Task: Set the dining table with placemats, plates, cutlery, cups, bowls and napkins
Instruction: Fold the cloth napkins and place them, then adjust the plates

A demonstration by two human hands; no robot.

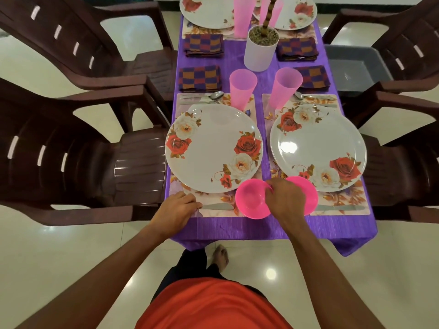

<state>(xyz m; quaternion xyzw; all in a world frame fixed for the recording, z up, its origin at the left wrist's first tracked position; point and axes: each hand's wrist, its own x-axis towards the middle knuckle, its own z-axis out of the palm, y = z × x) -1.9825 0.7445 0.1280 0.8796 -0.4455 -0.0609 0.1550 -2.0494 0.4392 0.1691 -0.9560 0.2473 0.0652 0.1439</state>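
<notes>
Pinching round plastic bowl [251, 203], right hand [285, 198], left hand [177, 207] by knife [218, 206] (grip unclear)

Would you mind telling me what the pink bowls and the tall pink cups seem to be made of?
The pink bowls look like opaque, glossy plastic: even bright colour, soft sheen. The tall pink cups look like translucent plastic, matte: the placemat shows faintly through them. Probably, not certainly.

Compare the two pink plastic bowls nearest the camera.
The left pink plastic bowl shows fully, rim pinched by the right hand, over the left floral placemat's corner; the right pink bowl sits half hidden behind that hand on the right floral placemat. Both upright, same colour.
</notes>
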